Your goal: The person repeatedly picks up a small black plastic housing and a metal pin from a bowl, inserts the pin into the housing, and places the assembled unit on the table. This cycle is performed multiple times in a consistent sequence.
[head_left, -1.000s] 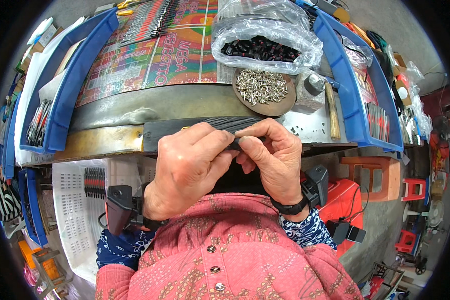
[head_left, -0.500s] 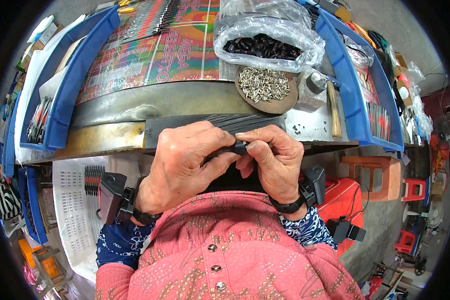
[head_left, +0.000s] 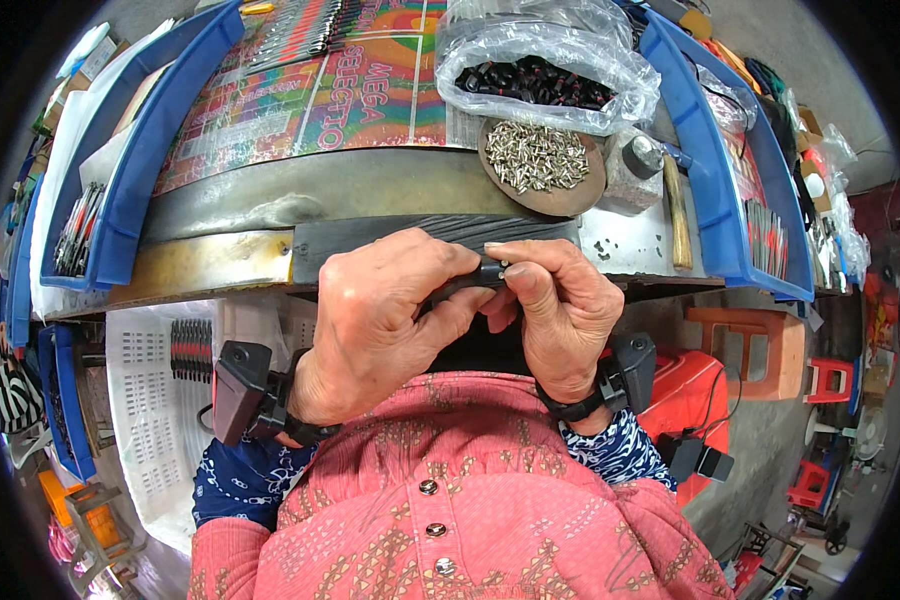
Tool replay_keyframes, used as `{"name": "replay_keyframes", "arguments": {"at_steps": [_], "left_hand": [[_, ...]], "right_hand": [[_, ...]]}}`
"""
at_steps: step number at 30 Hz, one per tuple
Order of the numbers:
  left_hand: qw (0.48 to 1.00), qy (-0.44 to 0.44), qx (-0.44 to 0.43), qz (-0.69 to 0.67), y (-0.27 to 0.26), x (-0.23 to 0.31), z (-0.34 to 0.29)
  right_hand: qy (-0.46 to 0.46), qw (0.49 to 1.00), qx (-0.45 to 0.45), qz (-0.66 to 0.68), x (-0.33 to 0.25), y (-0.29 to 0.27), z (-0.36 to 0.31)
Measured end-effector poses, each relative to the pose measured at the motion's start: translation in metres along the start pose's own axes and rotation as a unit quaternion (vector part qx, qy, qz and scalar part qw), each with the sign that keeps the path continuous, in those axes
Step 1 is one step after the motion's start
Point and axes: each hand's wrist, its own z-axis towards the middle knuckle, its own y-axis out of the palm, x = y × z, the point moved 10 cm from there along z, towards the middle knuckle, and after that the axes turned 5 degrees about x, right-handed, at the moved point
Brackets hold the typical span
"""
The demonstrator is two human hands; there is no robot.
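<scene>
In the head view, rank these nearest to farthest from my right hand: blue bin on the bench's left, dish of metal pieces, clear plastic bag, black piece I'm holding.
From the right hand:
1. Black piece, at its fingertips
2. Dish, just ahead
3. Plastic bag, beyond the dish
4. Blue bin, on the bench's left

Held black piece (head_left: 488,273) (glossy, plastic-looking)
</scene>
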Motion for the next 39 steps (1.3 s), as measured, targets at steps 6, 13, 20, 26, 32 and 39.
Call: {"name": "replay_keyframes", "arguments": {"at_steps": [6, 13, 20, 26, 32, 39], "left_hand": [[0.999, 0.028, -0.023, -0.009, 0.001, 0.0, 0.003], [1.0, 0.016, -0.006, 0.015, 0.0, 0.0, 0.003], [0.996, 0.062, 0.013, 0.069, 0.002, 0.005, -0.002], [0.99, 0.111, 0.023, 0.079, 0.005, 0.011, -0.005], [0.99, 0.113, 0.016, 0.086, 0.007, 0.012, -0.005], [0.991, 0.085, -0.008, 0.102, 0.009, 0.011, -0.002]], "right_hand": [[0.062, 0.997, -0.032, 0.046, 0.009, 0.003, 0.0], [0.09, 0.992, -0.055, 0.073, 0.011, 0.007, 0.002], [0.144, 0.986, -0.061, 0.055, 0.017, 0.008, 0.001], [0.184, 0.979, -0.074, 0.048, 0.022, 0.008, 0.003], [0.194, 0.978, -0.067, 0.042, 0.024, 0.006, 0.003], [0.189, 0.979, -0.05, 0.052, 0.024, 0.004, 0.003]]}}
